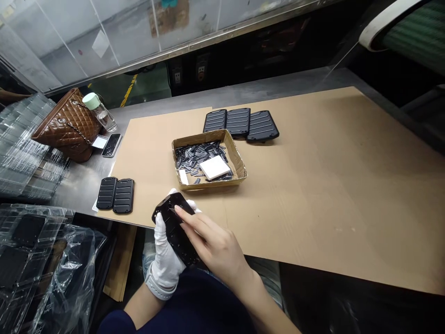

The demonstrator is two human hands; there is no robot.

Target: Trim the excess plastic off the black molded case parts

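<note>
My left hand (166, 254), in a white glove, wraps around a black plastic casing (182, 236) and holds it tilted in front of my body. The casing's inner face, with small studs and holes, is turned up. My bare right hand (215, 241) reaches over it, thumb and index finger pinched close against its upper part. Whatever lies between those fingertips is too small to make out. Just beyond the casing stands a shallow cardboard box (239, 169) of small dark strips (196, 155), with a white block (214, 167) on top of them.
Ribbed black casings lie at the back (238, 123) and left (114, 195) of the cardboard-covered table (313, 185). A brown quilted bag (71, 125), a bottle (100, 111) and a phone (111, 145) are at far left. Clear plastic trays (28, 148) are stacked beside them.
</note>
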